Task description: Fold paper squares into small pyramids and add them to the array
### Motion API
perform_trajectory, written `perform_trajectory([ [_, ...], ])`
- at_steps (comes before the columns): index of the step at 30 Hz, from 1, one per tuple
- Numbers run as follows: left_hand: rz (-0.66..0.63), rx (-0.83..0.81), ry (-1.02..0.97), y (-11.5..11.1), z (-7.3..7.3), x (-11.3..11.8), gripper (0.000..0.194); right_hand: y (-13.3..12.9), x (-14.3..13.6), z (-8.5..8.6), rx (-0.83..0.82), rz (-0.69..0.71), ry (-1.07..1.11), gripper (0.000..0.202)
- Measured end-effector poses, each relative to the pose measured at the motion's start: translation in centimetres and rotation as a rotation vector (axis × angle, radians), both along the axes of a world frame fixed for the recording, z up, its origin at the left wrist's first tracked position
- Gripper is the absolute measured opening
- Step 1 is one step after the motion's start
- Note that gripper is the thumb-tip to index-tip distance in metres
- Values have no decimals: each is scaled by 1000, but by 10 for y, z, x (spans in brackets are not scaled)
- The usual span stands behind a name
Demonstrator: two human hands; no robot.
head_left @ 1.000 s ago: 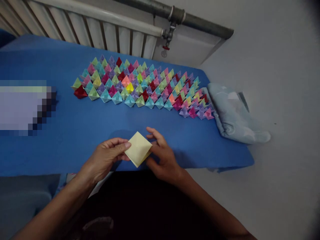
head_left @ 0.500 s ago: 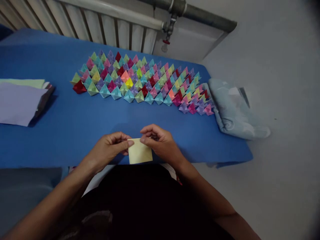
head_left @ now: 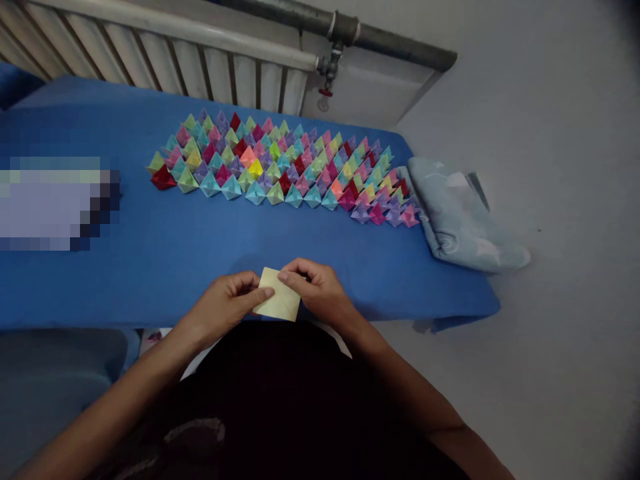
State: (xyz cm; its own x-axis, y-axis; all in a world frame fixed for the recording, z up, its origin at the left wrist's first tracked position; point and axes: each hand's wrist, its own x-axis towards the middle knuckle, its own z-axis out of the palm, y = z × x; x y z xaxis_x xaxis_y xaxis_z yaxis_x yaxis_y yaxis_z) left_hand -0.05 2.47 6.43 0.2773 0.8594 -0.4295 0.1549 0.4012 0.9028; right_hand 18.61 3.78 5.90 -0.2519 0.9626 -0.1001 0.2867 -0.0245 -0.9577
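Note:
A small pale yellow paper square (head_left: 281,300) is held between my hands at the front edge of the blue-covered table (head_left: 200,230). My left hand (head_left: 225,303) pinches its left side, thumb on top and fingers behind. From the right, my right hand (head_left: 317,287) grips the upper right part, its thumb lying on the paper near the top edge. The square is slightly tilted, and faint crease lines show on it. Beyond the hands, several rows of colourful folded paper pieces (head_left: 273,170) stand close together on the table.
A folded grey-blue cloth (head_left: 460,217) lies at the table's right end. Stacked paper (head_left: 45,210), partly pixelated, is at the left. Behind the table are a radiator (head_left: 190,60) and a pipe with a valve (head_left: 345,30). A chair (head_left: 60,373) stands lower left.
The yellow square has turned slightly clockwise between my hands. My left thumb reaches further onto it. The view has shifted a little, and the paper stack at the left now looks pixelated.

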Motion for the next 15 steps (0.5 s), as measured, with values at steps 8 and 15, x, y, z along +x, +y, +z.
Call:
perform_trajectory([
  [8,-3,-13,0,6,-7,0,30,1,10,-16,-64,-45,68,19],
  [15,-120,459,461,27,-25,5,33,12,23,-27,235,8,-269,14],
])
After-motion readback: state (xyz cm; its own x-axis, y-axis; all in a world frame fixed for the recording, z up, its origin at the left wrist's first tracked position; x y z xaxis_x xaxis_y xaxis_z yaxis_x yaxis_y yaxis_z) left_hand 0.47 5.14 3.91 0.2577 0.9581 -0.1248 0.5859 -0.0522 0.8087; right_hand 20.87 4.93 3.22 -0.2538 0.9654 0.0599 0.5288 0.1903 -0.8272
